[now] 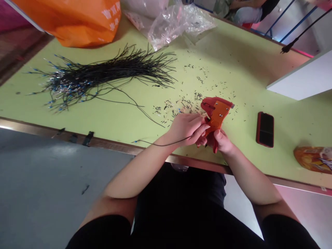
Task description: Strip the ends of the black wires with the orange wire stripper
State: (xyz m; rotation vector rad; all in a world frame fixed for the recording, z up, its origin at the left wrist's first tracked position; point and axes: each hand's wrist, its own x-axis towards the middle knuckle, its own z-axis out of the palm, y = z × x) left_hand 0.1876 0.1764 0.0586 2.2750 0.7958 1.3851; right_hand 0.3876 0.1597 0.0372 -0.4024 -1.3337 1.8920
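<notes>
Pinching one black wire between thumb and fingers, our left hand sits by the side of the orange-red stripping tool, while our right hand wraps round its lower handles; how hard it squeezes we cannot tell. The wire's blue-tipped end trails loose across our left forearm, its other end hidden near the tool.

As we judge it, our fingers are close enough to the tool's moving parts that a careless squeeze could nip skin, and a slack pinch could let the wire slip crooked. Loose clippings dot the desk, where a brushing arm could scatter them.

To our right is an amber drink container, its fill unclear to us, then a phone.

Farther off lies a bundle of black wires, many blue-tipped. Beyond, we see an orange bag, contents hidden, and crumpled clear plastic bags, in which we make out nothing certain. Past the desk, another person shows in part.
</notes>
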